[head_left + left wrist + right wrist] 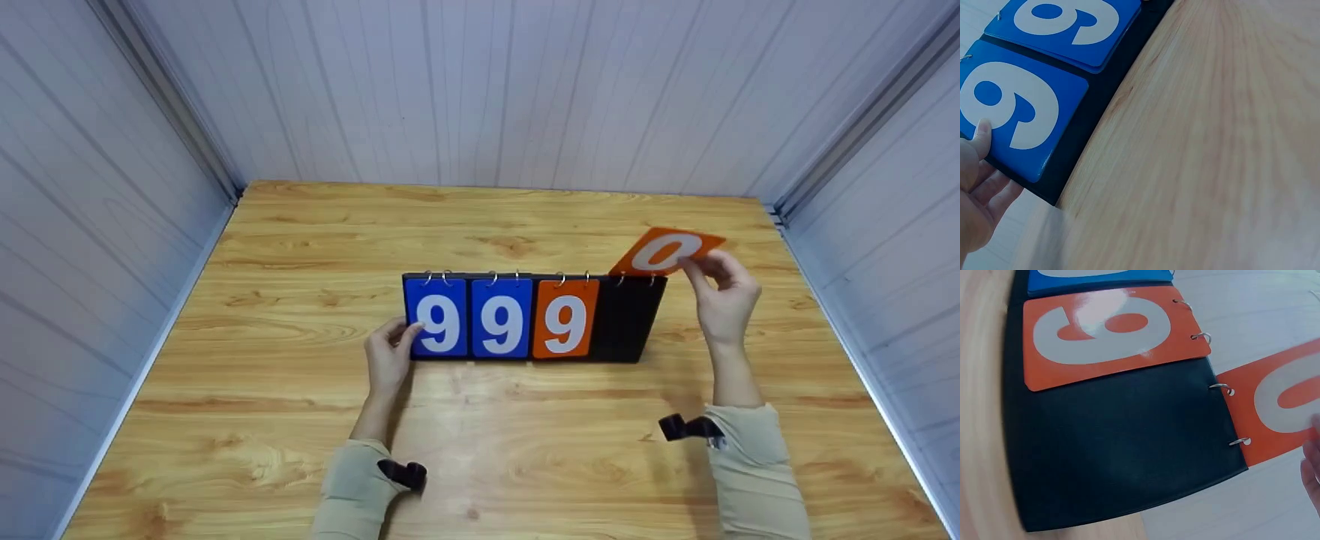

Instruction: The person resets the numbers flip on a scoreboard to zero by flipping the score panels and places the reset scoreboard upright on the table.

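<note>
A black flip scoreboard (628, 322) stands on the wooden table, with number cards hung on metal rings along its top edge. Two blue cards (501, 319) and one orange card (566, 319) each read 9. My left hand (388, 356) grips the board's left end, thumb on the front of the outer blue card (1033, 107) and fingers behind. At the right end, my right hand (726, 292) pinches an orange card marked 0 (667, 251), lifted up past the top edge on its rings (1221, 387). Bare black backing (1123, 450) shows below it.
The wooden table (517, 450) extends around the board. Pale panelled walls (480, 90) enclose it at the back and on both sides. A small black camera is strapped at each wrist, over beige sleeves (754, 465).
</note>
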`<state>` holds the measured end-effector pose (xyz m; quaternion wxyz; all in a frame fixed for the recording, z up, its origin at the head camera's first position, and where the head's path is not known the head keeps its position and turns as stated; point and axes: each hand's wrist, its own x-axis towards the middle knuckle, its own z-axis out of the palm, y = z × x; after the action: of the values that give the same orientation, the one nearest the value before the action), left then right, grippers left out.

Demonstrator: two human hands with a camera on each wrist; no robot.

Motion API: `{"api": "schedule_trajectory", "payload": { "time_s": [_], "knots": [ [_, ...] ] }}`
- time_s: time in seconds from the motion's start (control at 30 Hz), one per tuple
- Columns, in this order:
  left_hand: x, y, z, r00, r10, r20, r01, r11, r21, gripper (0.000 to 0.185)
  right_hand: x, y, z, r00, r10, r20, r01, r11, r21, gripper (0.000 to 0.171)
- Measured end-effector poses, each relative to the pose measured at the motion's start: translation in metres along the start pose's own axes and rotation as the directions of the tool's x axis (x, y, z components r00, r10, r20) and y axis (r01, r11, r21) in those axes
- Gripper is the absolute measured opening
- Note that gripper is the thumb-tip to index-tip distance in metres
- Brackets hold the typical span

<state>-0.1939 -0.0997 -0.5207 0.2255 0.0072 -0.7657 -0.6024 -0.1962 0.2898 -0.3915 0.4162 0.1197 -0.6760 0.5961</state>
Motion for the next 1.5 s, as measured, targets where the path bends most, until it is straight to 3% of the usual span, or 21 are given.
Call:
{"api": "schedule_trajectory", "payload": {
  "time_s": [0.27, 0.47, 0.67, 0.77, 0.93, 1.07, 1.23, 1.37, 1.5],
  "knots": [
    [0.002, -0.001, 0.001, 1.000, 0.000, 0.008, 0.000, 1.000, -0.020, 0.014, 0.022, 0.014, 0.010, 0.997, 0.081, 0.005, -0.078, 0.973, -0.216, 0.019],
    [0.003, 0.000, 0.001, 1.000, -0.022, 0.006, 0.022, 1.000, 0.007, 0.016, 0.033, 0.046, 0.014, 0.990, 0.142, 0.006, -0.135, 0.952, -0.275, 0.024],
    [0.001, -0.002, 0.002, 0.999, -0.049, 0.008, 0.049, 0.999, -0.002, 0.016, 0.037, 0.062, 0.021, 0.974, 0.226, 0.009, -0.214, 0.935, -0.282, 0.024],
    [-0.001, 0.005, 0.001, 0.998, -0.055, 0.012, 0.055, 0.998, -0.010, 0.015, 0.037, 0.067, 0.024, 0.962, 0.271, 0.026, -0.251, 0.921, -0.299, 0.025],
    [-0.006, 0.029, -0.002, 1.000, -0.026, 0.006, 0.026, 0.999, 0.024, 0.012, 0.034, 0.074, 0.024, 0.932, 0.352, 0.091, -0.299, 0.885, -0.358, 0.028],
    [-0.008, 0.035, -0.003, 1.000, -0.004, -0.002, 0.004, 1.000, 0.031, 0.013, 0.030, 0.076, 0.021, 0.885, 0.437, 0.163, -0.346, 0.849, -0.400, 0.031],
    [-0.004, 0.012, -0.001, 1.000, 0.004, -0.002, -0.004, 1.000, 0.021, 0.015, 0.026, 0.076, 0.017, 0.830, 0.520, 0.202, -0.373, 0.786, -0.493, 0.031],
    [0.000, -0.003, 0.001, 1.000, -0.011, -0.005, 0.012, 0.999, 0.031, 0.016, 0.022, 0.071, 0.016, 0.837, 0.521, 0.166, -0.361, 0.754, -0.549, 0.026],
    [0.000, -0.004, 0.001, 1.000, -0.011, -0.004, 0.011, 1.000, 0.016, 0.016, 0.013, 0.064, 0.017, 0.878, 0.472, 0.084, -0.369, 0.777, -0.511, 0.021]
  ]
}}
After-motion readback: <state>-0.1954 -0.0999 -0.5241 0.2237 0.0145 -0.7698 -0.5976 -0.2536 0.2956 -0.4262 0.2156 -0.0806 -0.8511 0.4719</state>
